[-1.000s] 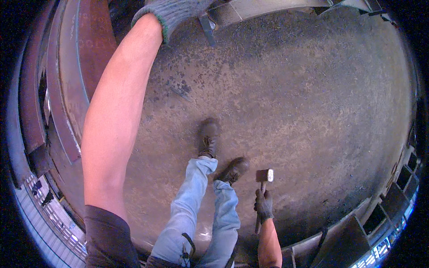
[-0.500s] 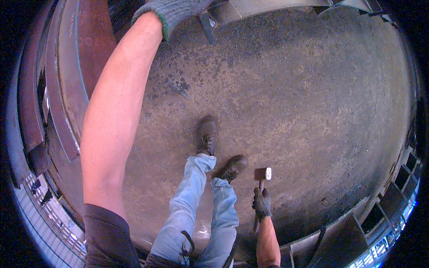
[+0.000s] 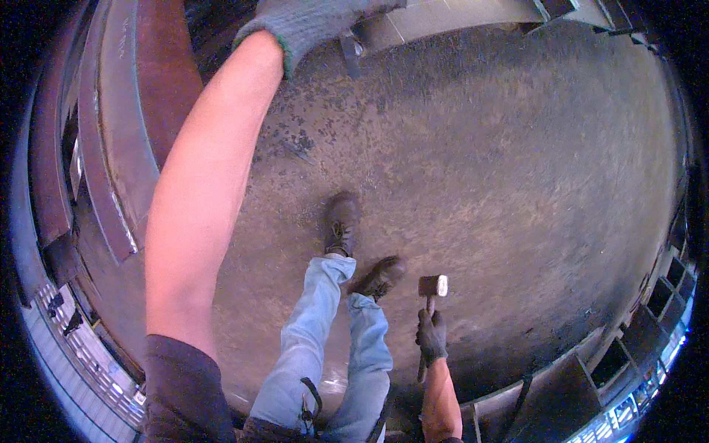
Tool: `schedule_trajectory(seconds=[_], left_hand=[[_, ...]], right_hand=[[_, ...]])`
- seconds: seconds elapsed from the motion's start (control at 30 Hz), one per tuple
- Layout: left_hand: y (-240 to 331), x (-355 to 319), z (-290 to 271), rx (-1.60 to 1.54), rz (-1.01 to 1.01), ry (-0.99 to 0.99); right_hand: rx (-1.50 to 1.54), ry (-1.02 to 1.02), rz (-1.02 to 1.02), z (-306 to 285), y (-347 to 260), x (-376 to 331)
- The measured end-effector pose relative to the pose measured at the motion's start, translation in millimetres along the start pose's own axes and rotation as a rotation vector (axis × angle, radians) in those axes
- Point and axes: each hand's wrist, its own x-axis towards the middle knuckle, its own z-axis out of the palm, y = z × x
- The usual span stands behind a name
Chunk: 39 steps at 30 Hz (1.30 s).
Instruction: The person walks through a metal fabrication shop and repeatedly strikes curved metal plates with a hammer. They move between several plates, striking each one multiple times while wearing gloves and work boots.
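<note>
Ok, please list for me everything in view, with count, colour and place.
Hammer: one, dark with bright face, lower centre
Metal plates: several, reddish-brown and grey, left
Metal piece: at least one, grey, top edge
Metal frames: several, dark, lower right
Floor: one, brownish, centre
Boots: two, brown, on the floor
Jeans: one pair, light blue, bottom centre
Forearms: two, bare, left and bottom
Left hand: one, grey glove with green cuff, top edge
Right hand: one, dark grey glove, around hammer handle
</note>
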Motion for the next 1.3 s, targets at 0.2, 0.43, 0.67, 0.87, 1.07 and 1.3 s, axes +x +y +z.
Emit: schedule_trajectory(seconds=[0.2, 0.43, 0.67, 0.87, 1.07, 1.3], left_hand=[[-8.4, 3.8, -10.1, -0.105, -0.023, -0.043], [-27.4, 8.2, -0.5, 0.012, -0.076, -0.078], [-19.0, 11.8, 18.1, 0.008, 0.003, -0.032], [-26.3, 11.0, 13.1, -0.021, -0.065, 0.003], [-17.5, 10.7, 21.5, -0.139, -0.089, 0.287], [-13.3, 5.5, 21.9, -0.163, -0.039, 0.343]], right_hand=[[-0.201, 0.1, -0.299, -1.6, -115.1, -47.7], [0.157, 0.12, -1.198, 2.7, -390.2, -175.8], [-0.546, 0.333, -1.292, 13.4, -461.5, -160.3], [-0.104, 0.065, -0.643, 5.7, -416.4, -164.1], [0.035, 0.079, -0.202, -30.3, -227.6, -113.1], [0.057, 0.078, 0.217, -27.8, -21.8, -81.4]])
